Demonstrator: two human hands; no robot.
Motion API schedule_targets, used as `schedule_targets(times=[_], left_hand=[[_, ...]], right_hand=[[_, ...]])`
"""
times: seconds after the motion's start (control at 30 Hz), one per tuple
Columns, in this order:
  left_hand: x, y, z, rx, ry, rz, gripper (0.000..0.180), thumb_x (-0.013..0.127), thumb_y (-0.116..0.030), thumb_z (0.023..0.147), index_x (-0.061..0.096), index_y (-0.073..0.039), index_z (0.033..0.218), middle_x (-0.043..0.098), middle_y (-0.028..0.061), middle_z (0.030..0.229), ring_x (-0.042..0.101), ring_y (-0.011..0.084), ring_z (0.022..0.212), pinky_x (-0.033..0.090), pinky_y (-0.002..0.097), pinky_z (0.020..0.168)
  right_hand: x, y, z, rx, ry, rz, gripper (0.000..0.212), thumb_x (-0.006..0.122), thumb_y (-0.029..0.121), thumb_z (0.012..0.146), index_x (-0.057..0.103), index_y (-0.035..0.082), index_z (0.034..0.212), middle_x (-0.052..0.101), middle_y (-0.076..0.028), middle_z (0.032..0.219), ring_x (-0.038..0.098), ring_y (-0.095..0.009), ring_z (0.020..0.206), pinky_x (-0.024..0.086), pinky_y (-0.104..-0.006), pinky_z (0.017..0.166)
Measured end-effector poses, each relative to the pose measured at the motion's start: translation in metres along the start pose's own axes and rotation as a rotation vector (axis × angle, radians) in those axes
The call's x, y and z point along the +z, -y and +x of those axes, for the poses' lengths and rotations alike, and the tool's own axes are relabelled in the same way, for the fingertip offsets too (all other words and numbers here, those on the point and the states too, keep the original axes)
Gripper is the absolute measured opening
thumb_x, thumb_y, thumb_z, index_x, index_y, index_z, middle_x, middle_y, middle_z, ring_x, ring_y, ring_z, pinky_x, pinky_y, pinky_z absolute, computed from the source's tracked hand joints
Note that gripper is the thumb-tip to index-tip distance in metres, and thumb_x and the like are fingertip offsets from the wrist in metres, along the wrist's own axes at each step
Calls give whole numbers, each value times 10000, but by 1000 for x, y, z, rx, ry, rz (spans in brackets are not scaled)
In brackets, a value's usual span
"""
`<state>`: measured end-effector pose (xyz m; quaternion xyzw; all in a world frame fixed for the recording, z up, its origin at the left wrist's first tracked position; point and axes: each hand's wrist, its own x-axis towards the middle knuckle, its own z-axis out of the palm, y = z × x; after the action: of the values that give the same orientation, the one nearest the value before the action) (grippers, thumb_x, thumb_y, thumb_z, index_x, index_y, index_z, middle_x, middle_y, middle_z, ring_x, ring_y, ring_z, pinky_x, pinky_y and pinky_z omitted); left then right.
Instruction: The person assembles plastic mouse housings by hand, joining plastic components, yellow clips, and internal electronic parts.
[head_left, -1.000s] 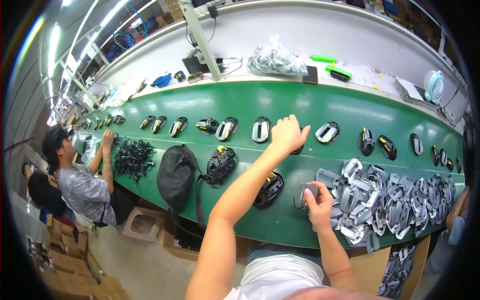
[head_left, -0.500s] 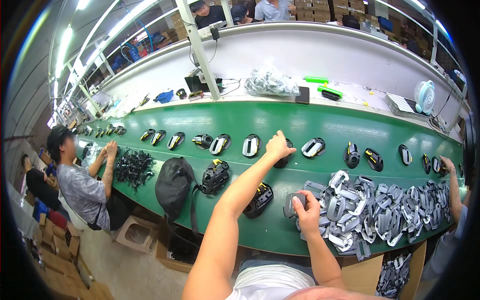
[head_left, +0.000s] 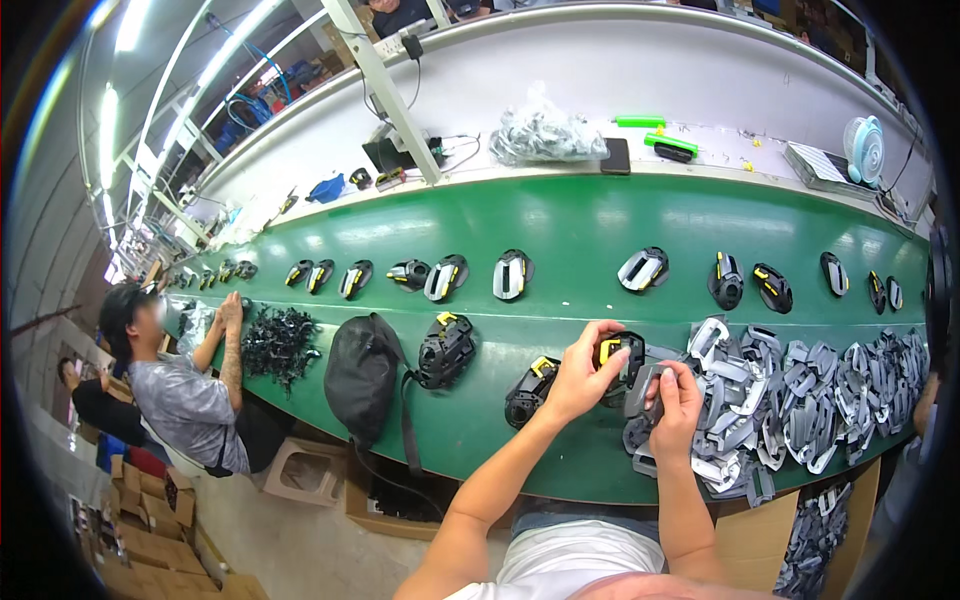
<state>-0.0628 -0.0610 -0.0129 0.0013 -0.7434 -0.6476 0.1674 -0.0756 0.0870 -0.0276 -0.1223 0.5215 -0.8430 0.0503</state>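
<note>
My left hand is closed around a black oval plastic housing with yellow parts, just above the green work surface. Close beside it, my right hand pinches a dark grey plastic piece between thumb and fingers. The two parts are side by side; whether they touch I cannot tell. Left of my left hand lies another black-and-yellow housing. A large heap of grey plastic frames spreads out to the right of my right hand.
Housings, some with grey covers, stand in a row along the green belt. A third loose housing and a black bag lie to the left. A co-worker sits beside black parts. Open cardboard boxes stand below.
My left hand has come back from the belt with a black-and-yellow housing, leaving a gap in the row. My right hand has moved slightly right with the grey piece. The view has shifted.
</note>
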Motion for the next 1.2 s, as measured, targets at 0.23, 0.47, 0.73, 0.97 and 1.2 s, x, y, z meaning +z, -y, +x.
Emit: schedule_targets(times=[0.23, 0.47, 0.73, 0.97, 1.2], left_hand=[[5, 10, -13, -4, -22, -257, 300, 572, -76, 862, 465, -1, 1132, 567, 35, 929, 512, 57, 828, 424, 205, 713], [-2, 10, -12, -44, -61, -484, 430, 604, -75, 823, 402, -12, 1197, 489, 62, 1079, 495, 140, 1014, 380, 283, 919], [7, 11, -16, -158, 16, -499, 396, 556, -148, 880, 420, 42, 1198, 538, 96, 1072, 511, 132, 986, 406, 265, 872], [5, 17, -19, -86, -9, -310, 368, 508, -212, 905, 474, 66, 1144, 582, 97, 996, 525, 121, 908, 416, 248, 823], [11, 10, -15, -127, 80, -411, 346, 514, -233, 907, 504, 55, 1099, 592, 69, 894, 518, 98, 810, 431, 236, 723]], right_hand=[[3, -5, 3, -92, -27, -219, 132, 503, 123, 908, 547, 5, 947, 547, -21, 850, 486, -72, 764, 377, -200, 695], [10, -4, 9, -4, -46, -79, 251, 481, 166, 932, 548, -15, 1092, 573, -43, 1010, 522, -97, 924, 393, -227, 823], [-1, -8, 13, 53, -95, 104, 212, 491, 159, 932, 559, -5, 1048, 564, -74, 1079, 539, -94, 905, 420, -238, 826], [-5, -3, 10, 13, -36, 7, 161, 516, 151, 915, 566, -1, 930, 511, -110, 1177, 492, -115, 991, 383, -243, 873], [-3, -6, 13, -143, -17, -191, 145, 585, 98, 869, 578, -19, 954, 464, -120, 1214, 471, -170, 1078, 359, -285, 926]])
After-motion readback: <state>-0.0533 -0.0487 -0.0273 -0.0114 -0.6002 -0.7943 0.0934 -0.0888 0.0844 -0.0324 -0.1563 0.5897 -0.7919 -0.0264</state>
